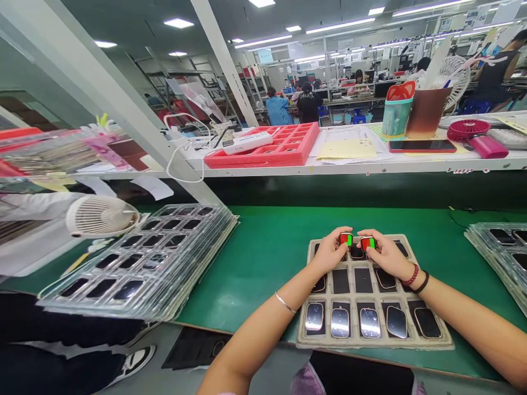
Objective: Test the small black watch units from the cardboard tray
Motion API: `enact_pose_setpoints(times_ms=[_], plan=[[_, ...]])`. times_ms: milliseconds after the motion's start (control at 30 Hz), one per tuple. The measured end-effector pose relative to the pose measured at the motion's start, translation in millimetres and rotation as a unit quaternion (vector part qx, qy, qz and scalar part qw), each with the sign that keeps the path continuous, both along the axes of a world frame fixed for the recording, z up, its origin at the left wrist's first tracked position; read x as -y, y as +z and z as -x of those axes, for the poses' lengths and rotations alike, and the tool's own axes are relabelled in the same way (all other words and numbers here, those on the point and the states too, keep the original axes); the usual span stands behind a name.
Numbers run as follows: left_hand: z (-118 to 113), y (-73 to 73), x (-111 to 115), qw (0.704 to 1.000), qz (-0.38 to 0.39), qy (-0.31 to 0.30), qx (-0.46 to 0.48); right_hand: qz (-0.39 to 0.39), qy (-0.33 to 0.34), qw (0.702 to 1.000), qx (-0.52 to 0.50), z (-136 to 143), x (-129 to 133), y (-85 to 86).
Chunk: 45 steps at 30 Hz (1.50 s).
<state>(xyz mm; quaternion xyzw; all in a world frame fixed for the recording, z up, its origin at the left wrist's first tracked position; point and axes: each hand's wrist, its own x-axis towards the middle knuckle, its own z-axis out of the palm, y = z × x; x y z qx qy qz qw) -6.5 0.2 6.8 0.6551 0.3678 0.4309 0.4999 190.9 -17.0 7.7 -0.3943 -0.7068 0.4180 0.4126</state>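
Observation:
My left hand (330,250) pinches a smartwatch (345,239) whose lit screen shows red and green. Close beside it, my right hand (387,254) grips a second smartwatch (368,243) with the same colours lit. Both are held over the far row of a beige compartment tray (374,341). Dark-screened watches such as this one (340,320) fill the tray's near row. In the middle row, two compartments in a line show only black lining (341,281). My hands and wrists hide parts of the far row.
Stacked clear trays of watches (152,258) stand at left, beside a white fan (102,215). More clear trays (498,247) lie at right. The shelf above carries a red foam tray (296,144), a phone (422,146) and a cup (397,118). Someone's shoe (138,359) shows lower left.

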Motion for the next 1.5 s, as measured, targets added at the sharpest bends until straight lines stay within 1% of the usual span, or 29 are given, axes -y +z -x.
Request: enact_pose_setpoints(times_ms=[100, 300, 500, 700, 933, 1100, 1267, 1400, 1500], plan=[[0, 2.3, 1, 1.0, 0.0, -0.006, 0.01, -0.005, 0.0, 1.0, 0.006, 0, 0, -0.7], [0, 2.5, 1, 1.0, 0.0, 0.013, -0.008, -0.005, 0.007, 1.0, -0.003, 1, 1, 2.5], [1, 1.5, 0, 1.0, 0.009, -0.005, 0.007, 0.011, 0.009, 1.0, -0.01, 3, 2, 6.0], [0, 4.7, 1, 1.0, 0.023, 0.001, 0.015, 0.012, 0.012, 1.0, -0.014, 2, 3, 7.0], [1, 2.0, 1, 1.0, 0.018, 0.0, 0.009, 0.009, 0.009, 1.0, -0.013, 2, 4, 10.2], [1, 4.7, 2, 1.0, 0.022, 0.003, 0.008, 0.029, 0.017, 0.999, -0.021, 2, 5, 12.0], [0, 9.7, 4, 1.0, 0.028, -0.004, 0.01, 0.056, 0.016, 0.998, -0.029, 0, 5, 9.0], [0, 10.6, 5, 1.0, 0.029, -0.001, 0.008, 0.076, 0.023, 0.995, -0.059, 1, 5, 8.1], [0, 11.7, 5, 1.0, 0.027, -0.006, 0.0, 0.075, 0.026, 0.994, -0.074, 2, 6, 9.6]])
